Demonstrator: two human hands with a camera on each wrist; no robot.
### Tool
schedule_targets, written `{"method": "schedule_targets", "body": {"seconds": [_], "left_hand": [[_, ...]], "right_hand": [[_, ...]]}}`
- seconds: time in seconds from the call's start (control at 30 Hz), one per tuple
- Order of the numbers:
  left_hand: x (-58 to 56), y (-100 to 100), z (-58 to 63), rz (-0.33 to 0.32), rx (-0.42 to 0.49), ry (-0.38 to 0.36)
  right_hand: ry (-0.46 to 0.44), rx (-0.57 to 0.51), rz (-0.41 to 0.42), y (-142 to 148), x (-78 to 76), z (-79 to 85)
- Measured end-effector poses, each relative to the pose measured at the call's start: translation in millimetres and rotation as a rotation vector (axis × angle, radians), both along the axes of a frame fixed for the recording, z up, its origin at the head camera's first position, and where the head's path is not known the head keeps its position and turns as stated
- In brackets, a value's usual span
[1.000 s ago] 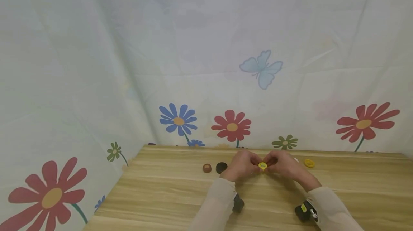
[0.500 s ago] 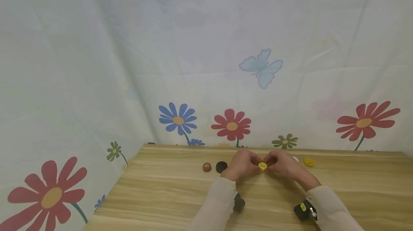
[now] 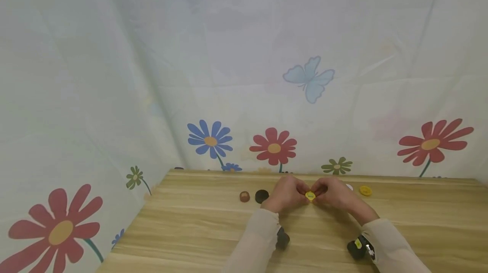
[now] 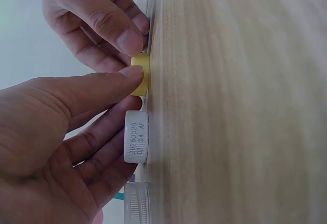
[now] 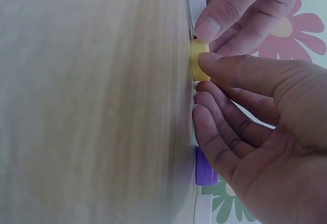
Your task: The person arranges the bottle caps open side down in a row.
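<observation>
Your left hand (image 3: 285, 194) and right hand (image 3: 334, 193) pinch one yellow cap (image 3: 310, 197) between them.
Its lettering is too small for you to read, but your left wrist view shows a white cap (image 4: 136, 137) with print resembling "20260529" and, on its second line, "AF". From the head view, the yellow cap sits at 3 o'clock of your left fingers, 9 o'clock of your right, low over the bench (image 3: 190, 230); your right wrist view reveals a purple cap (image 5: 206, 166) hidden from the head view.
</observation>
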State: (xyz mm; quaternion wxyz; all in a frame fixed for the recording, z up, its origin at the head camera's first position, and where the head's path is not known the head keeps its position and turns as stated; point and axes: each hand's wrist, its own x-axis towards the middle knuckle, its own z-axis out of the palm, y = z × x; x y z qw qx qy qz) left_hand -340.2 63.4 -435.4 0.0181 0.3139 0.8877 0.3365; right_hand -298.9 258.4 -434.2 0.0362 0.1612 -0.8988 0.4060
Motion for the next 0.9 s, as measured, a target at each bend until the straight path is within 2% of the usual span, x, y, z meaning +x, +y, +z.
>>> {"method": "schedule_targets", "body": {"seconds": [0.43, 0.9], "left_hand": [[0.3, -0.9, 1.7, -0.006, -0.012, 0.016], [2.5, 8.3, 6.8, 0.023, 0.021, -0.009]], "right_hand": [[-0.003, 0.027, -0.018, 0.5, 0.4, 0.9], [0.060, 0.011, -0.034, 9.5, 4.9, 3.1]]}}
